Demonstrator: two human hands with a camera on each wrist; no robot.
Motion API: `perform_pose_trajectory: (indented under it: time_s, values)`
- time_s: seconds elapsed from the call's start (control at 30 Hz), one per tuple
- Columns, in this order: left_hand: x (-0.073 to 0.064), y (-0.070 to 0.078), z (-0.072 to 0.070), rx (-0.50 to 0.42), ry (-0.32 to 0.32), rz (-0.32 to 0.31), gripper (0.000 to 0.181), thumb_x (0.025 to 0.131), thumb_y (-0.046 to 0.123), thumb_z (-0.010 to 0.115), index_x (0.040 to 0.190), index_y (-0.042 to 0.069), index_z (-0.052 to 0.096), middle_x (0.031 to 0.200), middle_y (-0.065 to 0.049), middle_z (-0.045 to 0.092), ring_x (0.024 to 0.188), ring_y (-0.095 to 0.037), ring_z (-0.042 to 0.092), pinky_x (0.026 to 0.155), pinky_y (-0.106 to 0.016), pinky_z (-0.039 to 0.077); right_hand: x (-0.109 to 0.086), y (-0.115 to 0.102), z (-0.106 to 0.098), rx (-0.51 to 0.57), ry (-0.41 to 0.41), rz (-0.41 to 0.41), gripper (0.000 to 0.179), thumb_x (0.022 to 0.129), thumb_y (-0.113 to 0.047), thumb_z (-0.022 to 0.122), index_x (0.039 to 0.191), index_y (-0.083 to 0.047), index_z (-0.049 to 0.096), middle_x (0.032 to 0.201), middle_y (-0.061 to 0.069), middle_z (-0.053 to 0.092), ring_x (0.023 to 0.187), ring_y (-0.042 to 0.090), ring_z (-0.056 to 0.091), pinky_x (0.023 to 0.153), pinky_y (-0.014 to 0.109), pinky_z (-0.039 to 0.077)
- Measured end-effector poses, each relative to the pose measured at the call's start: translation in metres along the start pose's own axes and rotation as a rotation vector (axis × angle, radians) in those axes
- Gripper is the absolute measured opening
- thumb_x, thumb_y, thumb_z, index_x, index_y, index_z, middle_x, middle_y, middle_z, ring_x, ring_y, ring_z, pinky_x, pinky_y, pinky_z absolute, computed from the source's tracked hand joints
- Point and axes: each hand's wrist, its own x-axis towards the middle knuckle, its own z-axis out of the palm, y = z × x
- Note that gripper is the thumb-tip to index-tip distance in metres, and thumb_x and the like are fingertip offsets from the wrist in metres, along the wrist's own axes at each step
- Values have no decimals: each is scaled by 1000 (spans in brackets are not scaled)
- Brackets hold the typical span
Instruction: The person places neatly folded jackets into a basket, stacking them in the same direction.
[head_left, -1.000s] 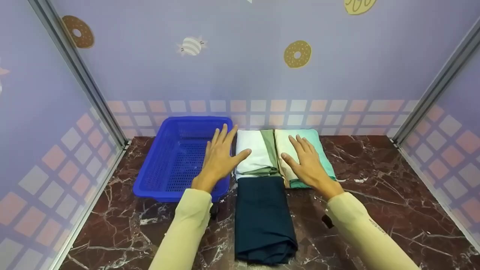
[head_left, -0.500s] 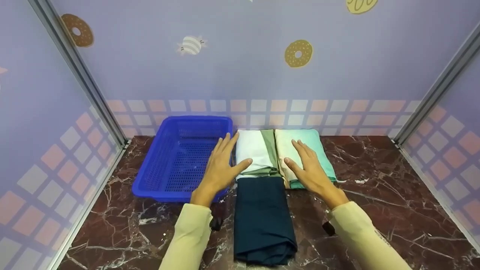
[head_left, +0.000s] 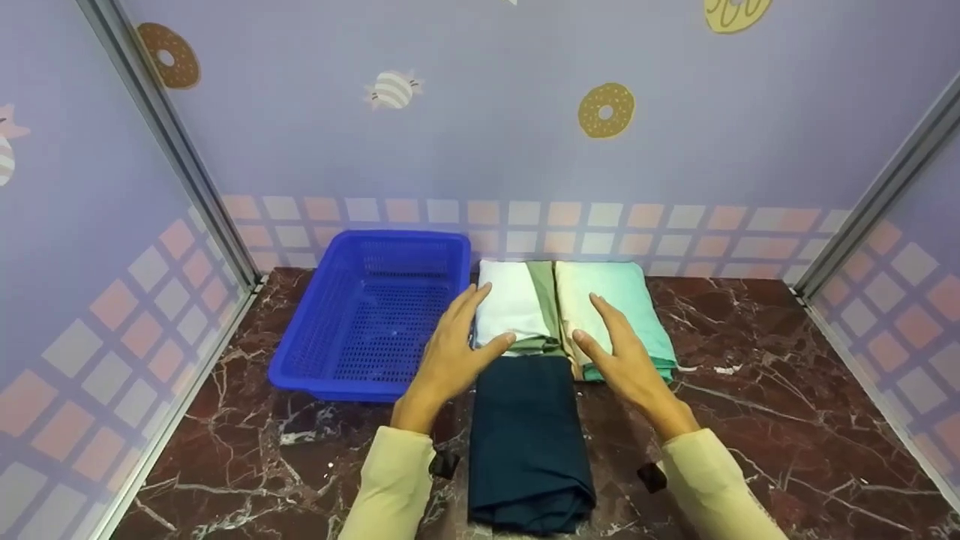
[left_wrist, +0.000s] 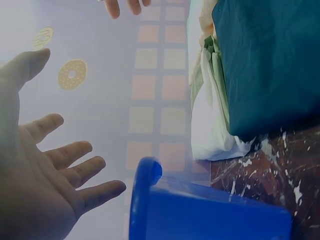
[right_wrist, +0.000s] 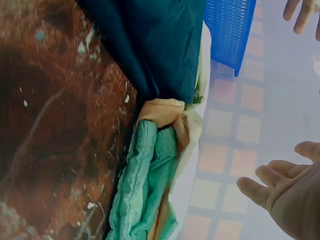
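In the head view three folded cloths lie close together: a white-and-green one [head_left: 514, 304], a cream-and-mint one [head_left: 600, 289] and a dark navy one [head_left: 529, 442] in front of them. My left hand [head_left: 450, 360] hovers between the blue plastic basket [head_left: 300, 360] and the white cloth, fingers extended, holding nothing. Over the near part of the mint cloth my right hand [head_left: 626, 360] is held up, fingers spread and free. The left wrist view shows the left hand [left_wrist: 55, 175] above the basket's rim. Apart from the mint cloth's layered edge [right_wrist: 145, 175], the right hand [right_wrist: 290, 190] appears in the right wrist view.
The basket has perforated sides and bottom and stands left of the cloths. Dark red marble tabletop [head_left: 787, 405] extends to both sides. A lilac wall [head_left: 487, 150] with printed doughnuts and tiles closes off the back, and side panels stand left and right.
Both hands have drawn back slightly toward the near side, with fingers still extended. The head view has shifted a little. The cloths and basket stay where they were.
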Motion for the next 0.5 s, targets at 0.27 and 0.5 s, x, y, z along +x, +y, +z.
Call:
perform_pose_trajectory:
  time_s: [0.27, 0.5]
  values:
    - [-8, -2, 10, -41, -6, 11, 81, 96, 53, 72, 163, 16, 44, 169, -18, 34, 154, -40, 31, 119, -65, 30, -7, 2, 8, 71, 25, 11, 75, 107, -35, 65, 169, -14, 29, 171, 14, 30, 153, 38, 32, 120, 62, 30]
    - [-21, 0, 18, -92, -14, 4, 77, 97, 51, 72, 162, 20, 47, 170, -14, 33, 155, -37, 30, 119, -64, 29, -11, 3, 14, 110, 61, -7, 70, 106, -26, 66, 165, -4, 35, 166, 22, 36, 150, 43, 36, 118, 64, 33]
